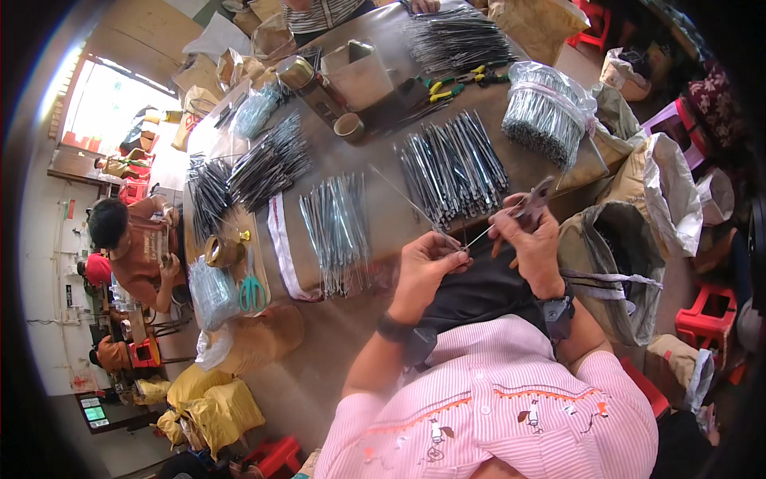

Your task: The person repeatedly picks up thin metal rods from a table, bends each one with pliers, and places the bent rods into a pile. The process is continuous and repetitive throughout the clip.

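Observation:
My left hand (433, 266) is closed in a pinch on a thin metal rod (404, 197), which slants up and away to the left over the table. Close beside it, my right hand (531, 239) is closed round a pair of pliers (535, 196), their worn metal head pointing up. A short bright length of wire (479, 237) runs between the fingertips of both hands. Just beyond the hands lies a wide row of dark metal rods (455, 164). Left of it is a sparser row of thinner, shinier rods (335, 227).
More rod bundles (271, 160) cover the table's left and far side. A plastic-wrapped bundle (546, 112) stands at right. Yellow-handled pliers (441, 89), teal scissors (252, 292) and tape (223, 251) lie about. Open sacks (614, 271) stand right; a co-worker (144, 247) sits left.

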